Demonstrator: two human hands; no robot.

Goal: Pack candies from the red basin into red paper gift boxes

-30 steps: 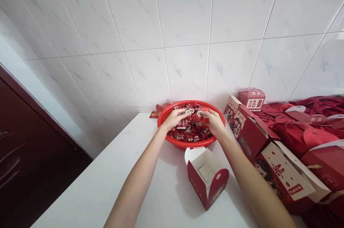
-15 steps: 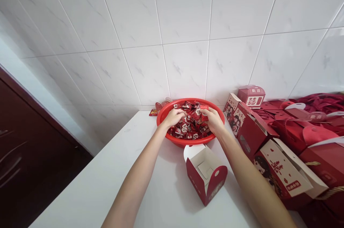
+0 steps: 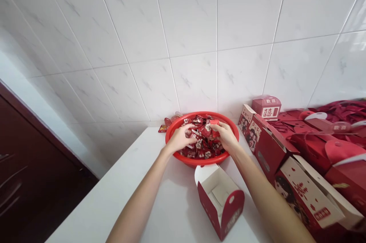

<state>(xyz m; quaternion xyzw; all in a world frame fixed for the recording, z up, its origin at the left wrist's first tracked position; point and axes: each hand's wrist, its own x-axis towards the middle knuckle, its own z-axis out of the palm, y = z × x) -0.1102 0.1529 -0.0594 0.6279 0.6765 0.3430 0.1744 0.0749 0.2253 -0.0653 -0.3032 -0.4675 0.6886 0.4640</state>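
Observation:
A round red plastic basket [image 3: 200,163] holds many red-wrapped sweets [image 3: 203,147]. Over its left part is my left hand [image 3: 179,138], thumb and fingers apart around the wrappers, with nothing clearly gripped. At the basket's right side my right hand [image 3: 226,136] pinches a bright red packet [image 3: 214,124]. Just in front of the basket stands an open red box [image 3: 210,212] with a pale inside; its bottom shows and no sweets are seen in it.
Red and cream printed boxes [image 3: 310,193] line the right side, with more folded red boxes behind them. A small pink-red box [image 3: 266,108] stands near the tiled wall [image 3: 194,75]. Small packets [image 3: 162,128] lie behind the basket's left edge.
My left hand has opened its fingers wider over the sweets. My right hand still pinches the red packet. The view has tilted up a little, so the basket and box appear lower.

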